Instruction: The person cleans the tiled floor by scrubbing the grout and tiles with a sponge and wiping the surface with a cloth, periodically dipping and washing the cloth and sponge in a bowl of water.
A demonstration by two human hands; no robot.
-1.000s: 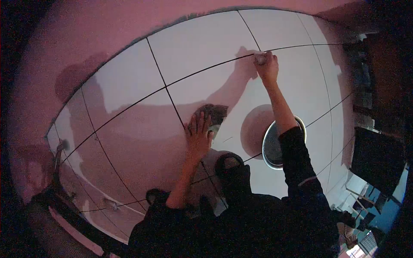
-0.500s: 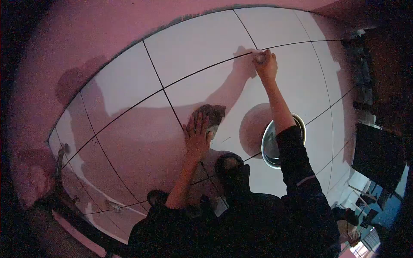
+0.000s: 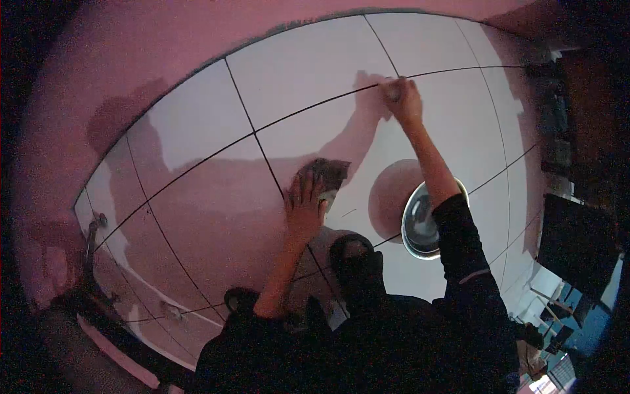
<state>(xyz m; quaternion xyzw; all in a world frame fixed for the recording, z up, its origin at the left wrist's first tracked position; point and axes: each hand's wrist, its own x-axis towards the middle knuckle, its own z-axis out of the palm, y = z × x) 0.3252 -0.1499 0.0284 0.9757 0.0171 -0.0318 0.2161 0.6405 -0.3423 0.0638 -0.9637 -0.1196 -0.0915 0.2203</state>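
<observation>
My right hand is stretched far forward, its fingers closed around a small pale wad. The hand presses this wad to the tiled floor beside a crossing of dark grout lines; what the wad is made of is too blurred to tell. My left hand lies flat on the floor with its fingers spread, nothing in it. Past its fingertips is a dark patch with a sharp edge, perhaps a reflection. Below my right forearm stands a round metal bowl, partly hidden by the arm and sleeve.
My dark footwear and knees are close behind the hands. A pink wall borders the floor at the far side. Dark furniture stands at the right, and a dark curved bar at the left.
My right hand has slid slightly left along the tiles with the pale wad. The view has shifted a little. My left hand and the bowl stay in place.
</observation>
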